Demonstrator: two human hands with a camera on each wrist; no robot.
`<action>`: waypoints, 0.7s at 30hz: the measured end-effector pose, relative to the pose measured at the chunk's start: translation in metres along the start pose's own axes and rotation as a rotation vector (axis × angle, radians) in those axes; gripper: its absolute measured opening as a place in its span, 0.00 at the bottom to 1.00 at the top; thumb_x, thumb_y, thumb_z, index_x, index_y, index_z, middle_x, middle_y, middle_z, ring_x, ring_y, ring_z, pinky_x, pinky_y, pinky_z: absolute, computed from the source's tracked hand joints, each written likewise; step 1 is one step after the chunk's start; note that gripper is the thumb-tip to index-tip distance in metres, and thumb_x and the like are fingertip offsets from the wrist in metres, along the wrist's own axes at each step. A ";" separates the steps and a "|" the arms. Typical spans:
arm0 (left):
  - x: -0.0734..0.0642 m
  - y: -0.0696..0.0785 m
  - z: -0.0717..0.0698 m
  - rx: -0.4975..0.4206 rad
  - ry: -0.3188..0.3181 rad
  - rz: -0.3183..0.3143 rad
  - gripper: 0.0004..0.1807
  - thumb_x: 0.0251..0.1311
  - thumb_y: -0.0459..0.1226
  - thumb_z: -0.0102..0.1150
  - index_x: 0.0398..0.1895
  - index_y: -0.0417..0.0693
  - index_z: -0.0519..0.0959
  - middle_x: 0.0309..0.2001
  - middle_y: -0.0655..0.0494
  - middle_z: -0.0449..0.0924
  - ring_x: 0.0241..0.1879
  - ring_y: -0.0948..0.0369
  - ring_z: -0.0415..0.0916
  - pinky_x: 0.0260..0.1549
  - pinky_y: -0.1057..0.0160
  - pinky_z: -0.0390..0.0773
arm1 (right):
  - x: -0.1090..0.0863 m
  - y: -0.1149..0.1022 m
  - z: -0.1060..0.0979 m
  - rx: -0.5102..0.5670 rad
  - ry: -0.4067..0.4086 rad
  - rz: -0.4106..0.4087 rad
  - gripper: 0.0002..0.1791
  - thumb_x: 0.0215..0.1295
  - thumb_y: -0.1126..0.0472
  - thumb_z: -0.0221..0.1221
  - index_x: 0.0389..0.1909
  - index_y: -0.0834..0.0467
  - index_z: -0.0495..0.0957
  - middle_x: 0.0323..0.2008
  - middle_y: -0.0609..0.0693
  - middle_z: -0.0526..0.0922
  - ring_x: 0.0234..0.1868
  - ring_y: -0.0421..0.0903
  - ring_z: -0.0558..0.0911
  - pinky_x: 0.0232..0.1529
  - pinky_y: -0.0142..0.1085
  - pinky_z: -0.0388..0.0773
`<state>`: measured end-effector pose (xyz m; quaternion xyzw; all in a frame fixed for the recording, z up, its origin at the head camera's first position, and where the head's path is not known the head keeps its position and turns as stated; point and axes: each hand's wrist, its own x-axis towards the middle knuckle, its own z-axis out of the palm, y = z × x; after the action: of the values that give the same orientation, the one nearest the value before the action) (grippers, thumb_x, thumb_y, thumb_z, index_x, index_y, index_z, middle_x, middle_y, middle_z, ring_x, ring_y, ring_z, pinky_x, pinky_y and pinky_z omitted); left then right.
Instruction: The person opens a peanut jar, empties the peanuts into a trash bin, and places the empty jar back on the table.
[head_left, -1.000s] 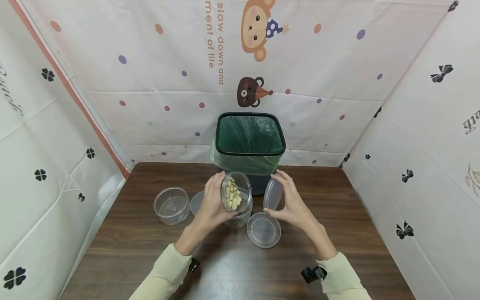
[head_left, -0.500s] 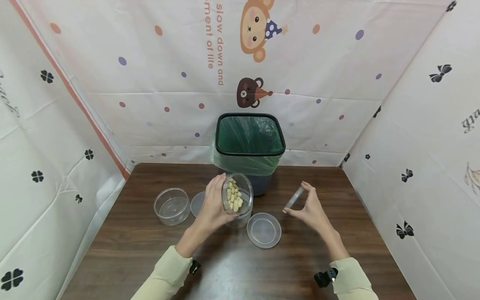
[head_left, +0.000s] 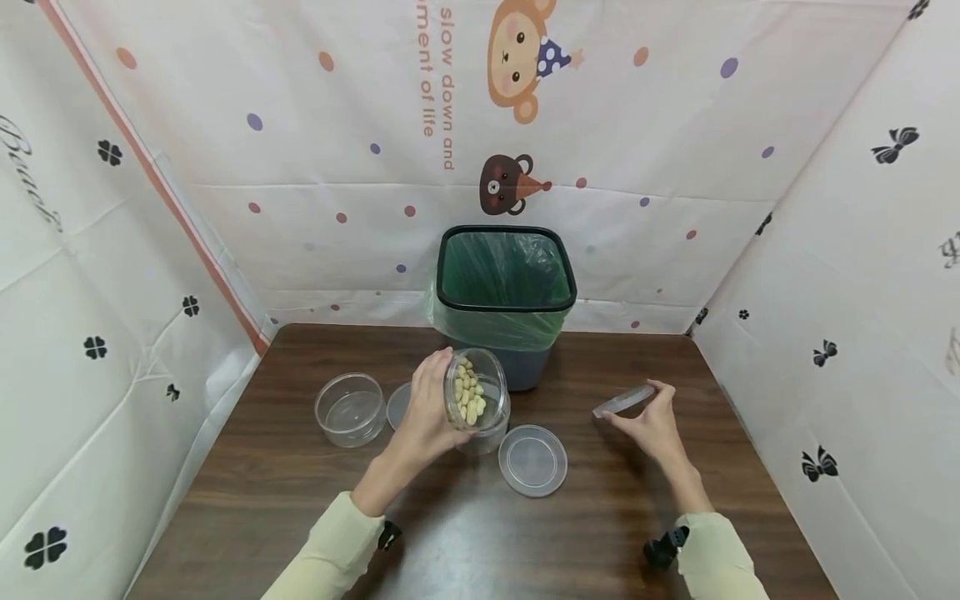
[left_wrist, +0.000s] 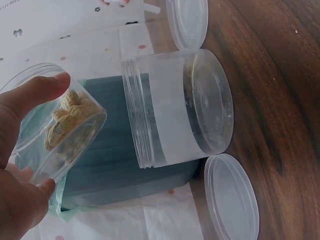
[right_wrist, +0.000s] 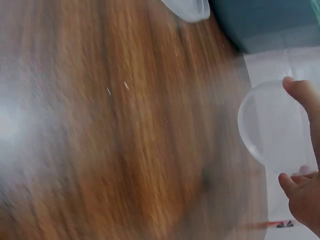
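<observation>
My left hand (head_left: 429, 410) grips a clear round jar (head_left: 491, 379) by its sides, tilted so its mouth faces me. Peanuts (head_left: 468, 392) in their shells lie inside it, seen also in the left wrist view. Beneath it on the table stands a second clear jar (left_wrist: 170, 110), upright and partly hidden by the held one in the head view. Off to the right, my right hand (head_left: 654, 423) pinches a clear plastic lid (head_left: 624, 400) by its edge, just above the table. The right wrist view shows this lid (right_wrist: 272, 127) between thumb and fingers.
A lined bin (head_left: 517, 367) stands at the table's back edge, behind the jars. One lid (head_left: 532, 461) lies right of the standing jar, another (head_left: 397, 406) left of it, partly behind my left hand. A wide clear container (head_left: 350, 410) sits further left.
My right hand has carried the lid away from the jar to the right, tipping it from nearly upright toward flat. The left hand and its jar of peanuts stay almost in place.
</observation>
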<state>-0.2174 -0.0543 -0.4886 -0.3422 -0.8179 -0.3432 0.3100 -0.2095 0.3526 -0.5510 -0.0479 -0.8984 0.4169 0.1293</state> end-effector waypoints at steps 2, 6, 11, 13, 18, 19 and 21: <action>0.001 0.000 0.000 0.003 0.004 0.008 0.71 0.15 0.38 0.90 0.71 0.30 0.59 0.70 0.34 0.64 0.71 0.40 0.59 0.70 0.42 0.61 | 0.002 0.004 -0.004 -0.039 -0.007 0.016 0.59 0.53 0.59 0.76 0.72 0.71 0.43 0.64 0.80 0.54 0.62 0.75 0.63 0.61 0.66 0.65; 0.001 0.000 0.001 0.006 -0.003 0.017 0.70 0.17 0.38 0.90 0.71 0.29 0.59 0.70 0.33 0.64 0.70 0.40 0.60 0.70 0.42 0.61 | 0.004 0.014 -0.012 -0.121 -0.054 0.082 0.62 0.53 0.60 0.75 0.75 0.71 0.39 0.65 0.82 0.51 0.62 0.77 0.61 0.60 0.68 0.65; 0.000 0.000 0.001 0.002 0.001 0.018 0.69 0.18 0.39 0.90 0.71 0.28 0.59 0.69 0.32 0.65 0.70 0.40 0.60 0.70 0.42 0.61 | 0.002 0.020 -0.017 -0.201 -0.160 0.205 0.64 0.55 0.57 0.73 0.75 0.75 0.35 0.65 0.87 0.47 0.64 0.82 0.57 0.62 0.71 0.62; 0.000 0.000 0.001 0.002 0.002 0.014 0.69 0.18 0.39 0.90 0.71 0.28 0.59 0.69 0.33 0.64 0.70 0.40 0.59 0.70 0.42 0.61 | 0.001 0.021 -0.018 -0.220 -0.183 0.239 0.64 0.55 0.56 0.73 0.75 0.75 0.35 0.65 0.88 0.46 0.65 0.83 0.55 0.62 0.71 0.61; 0.000 0.001 0.001 -0.003 -0.009 -0.005 0.71 0.17 0.38 0.90 0.72 0.30 0.58 0.71 0.35 0.64 0.71 0.41 0.58 0.70 0.43 0.61 | -0.002 0.024 -0.018 -0.241 -0.206 0.274 0.62 0.55 0.57 0.73 0.75 0.75 0.38 0.66 0.87 0.45 0.66 0.84 0.51 0.61 0.73 0.61; 0.000 0.002 0.001 -0.005 -0.011 -0.007 0.71 0.17 0.38 0.90 0.72 0.30 0.58 0.71 0.35 0.63 0.71 0.41 0.58 0.70 0.42 0.62 | -0.002 0.025 -0.018 -0.247 -0.210 0.274 0.62 0.55 0.57 0.73 0.75 0.75 0.39 0.66 0.87 0.45 0.66 0.85 0.50 0.61 0.74 0.61; 0.001 0.002 0.001 -0.008 -0.013 -0.010 0.71 0.16 0.37 0.91 0.72 0.30 0.58 0.71 0.34 0.64 0.71 0.41 0.58 0.70 0.42 0.62 | -0.003 0.027 -0.018 -0.261 -0.214 0.268 0.62 0.55 0.57 0.74 0.75 0.75 0.39 0.66 0.86 0.44 0.66 0.85 0.48 0.60 0.74 0.60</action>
<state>-0.2163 -0.0520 -0.4878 -0.3414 -0.8202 -0.3458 0.3017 -0.2021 0.3822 -0.5610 -0.1386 -0.9391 0.3131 -0.0306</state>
